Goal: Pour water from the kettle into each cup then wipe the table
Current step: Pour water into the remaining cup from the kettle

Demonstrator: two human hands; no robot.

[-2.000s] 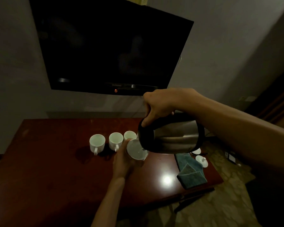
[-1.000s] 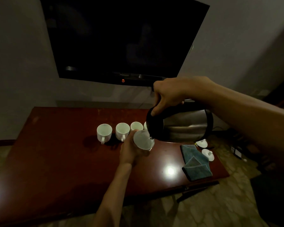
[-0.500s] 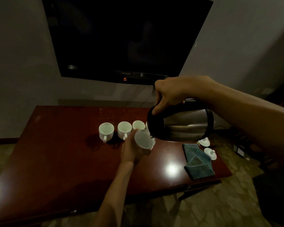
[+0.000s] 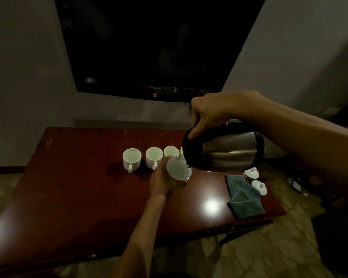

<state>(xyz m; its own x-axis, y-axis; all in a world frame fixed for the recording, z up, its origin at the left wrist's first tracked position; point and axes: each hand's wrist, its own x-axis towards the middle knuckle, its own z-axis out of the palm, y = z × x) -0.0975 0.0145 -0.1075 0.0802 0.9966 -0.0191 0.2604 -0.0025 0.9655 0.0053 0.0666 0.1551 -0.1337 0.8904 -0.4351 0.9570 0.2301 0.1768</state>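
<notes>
- Room: dim, grey wall, a dark television (image 4: 155, 47) hanging above a reddish-brown bench (image 4: 72, 193); patterned floor below. One glare spot shines on the bench top near the front edge.
- Right hand (image 4: 211, 113): as I see it, curled round the handle of the steel kettle (image 4: 227, 153), which is tipped almost level, spout at the rim of the held cup.
- Left hand (image 4: 163, 181): fingers wrapped round a white cup (image 4: 178, 168), lifted off the bench and tilted toward the spout.
- Other cups: a row of three (image 4: 151, 157) stands behind the left hand; a fourth is mostly hidden by the kettle.
- Cloth (image 4: 243, 195): folded, blue-grey, on the bench's right side, just beside two small white lids (image 4: 259, 186).
- Risk, my judgement: a tilted cup held in the air could overfill or spill onto the fingers; in this poor light I cannot tell the water level.
- Risk: the kettle's body hangs close over the hidden cup and the lids; a careless swing could knock them.
</notes>
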